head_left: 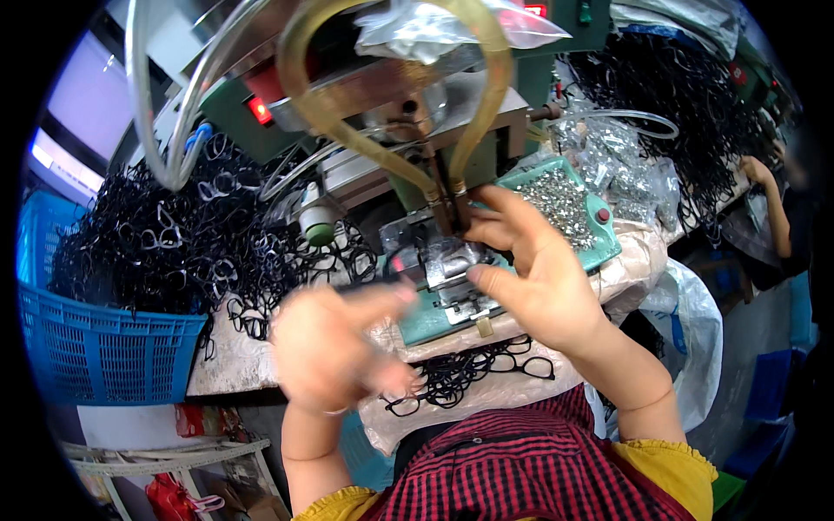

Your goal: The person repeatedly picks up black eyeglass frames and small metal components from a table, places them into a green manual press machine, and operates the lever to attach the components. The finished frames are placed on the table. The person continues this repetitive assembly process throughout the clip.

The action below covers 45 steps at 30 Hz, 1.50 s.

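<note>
My right hand [530, 269] reaches to the metal fixture [447, 260] of a small green bench machine [434, 317], fingers spread and curled at the tool head; whether it pinches a small part is hidden. My left hand [334, 347] is blurred in front of the machine's left side, fingers loosely bent; I cannot tell if it holds a black eyeglass frame. Several black eyeglass frames [460, 373] lie on the cloth-covered bench edge just below both hands.
A blue basket [95, 347] heaped with black frames [156, 252] stands at left. A green tray of small metal parts [565, 204] sits at right, by clear bags of parts [617, 156]. Yellowish hoses [486, 87] arch overhead. Another person's arm [769, 195] is at far right.
</note>
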Available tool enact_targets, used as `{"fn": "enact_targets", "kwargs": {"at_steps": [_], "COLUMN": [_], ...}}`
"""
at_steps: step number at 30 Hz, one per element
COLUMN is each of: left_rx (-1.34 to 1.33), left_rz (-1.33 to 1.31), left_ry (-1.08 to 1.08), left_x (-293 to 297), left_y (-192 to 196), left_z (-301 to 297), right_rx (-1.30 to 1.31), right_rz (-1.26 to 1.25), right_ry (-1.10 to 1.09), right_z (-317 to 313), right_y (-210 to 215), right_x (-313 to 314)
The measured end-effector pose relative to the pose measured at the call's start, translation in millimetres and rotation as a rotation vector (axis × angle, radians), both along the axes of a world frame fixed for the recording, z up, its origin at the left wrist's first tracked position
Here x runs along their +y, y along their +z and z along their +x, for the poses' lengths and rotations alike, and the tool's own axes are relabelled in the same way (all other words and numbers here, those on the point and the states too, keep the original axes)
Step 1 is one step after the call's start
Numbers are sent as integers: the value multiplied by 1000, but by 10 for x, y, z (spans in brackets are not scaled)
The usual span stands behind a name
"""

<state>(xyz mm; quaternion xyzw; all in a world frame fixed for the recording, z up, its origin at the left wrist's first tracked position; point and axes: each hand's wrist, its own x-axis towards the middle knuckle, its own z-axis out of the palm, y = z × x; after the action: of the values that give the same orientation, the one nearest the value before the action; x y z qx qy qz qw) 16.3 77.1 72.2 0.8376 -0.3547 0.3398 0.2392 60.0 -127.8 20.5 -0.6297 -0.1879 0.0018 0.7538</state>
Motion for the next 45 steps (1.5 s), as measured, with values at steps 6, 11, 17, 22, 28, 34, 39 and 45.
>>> {"fn": "enact_targets", "kwargs": {"at_steps": [6,11,17,22,28,34,39,45], "left_rx": [-275,-219,-203,-193,-210,-281,149,309], "left_rz": [173,203,288,259,89,-174,230,-120], "left_ry": [-240,-157,-174,-164,-100,619,1111,1158], "left_x": [-477,-598,-527,-494,-432,775,2185,2917], "left_y": [-472,-370,-350,-380,-588,-752,-545,-2374], "left_z": [9,-51,-39,-25,-177,-686,-773,-620], "right_rx": [-233,-434,-491,-599,-755,-495,-507,-476], "right_rz": [-1179,-1048,-851,-1048,-1205,-825,-688,-606], "right_ry": [-674,-810,-815,-638,-460,-638,-616,-530], "right_z": [-6,252,633,645,1161,824,745,778], "right_y": [-541,-1199,-751,-1033,-1185,-1203,-1028,-1076], "right_x": [-997,-1076,-852,-727,-808,-1023,-752,-523]}}
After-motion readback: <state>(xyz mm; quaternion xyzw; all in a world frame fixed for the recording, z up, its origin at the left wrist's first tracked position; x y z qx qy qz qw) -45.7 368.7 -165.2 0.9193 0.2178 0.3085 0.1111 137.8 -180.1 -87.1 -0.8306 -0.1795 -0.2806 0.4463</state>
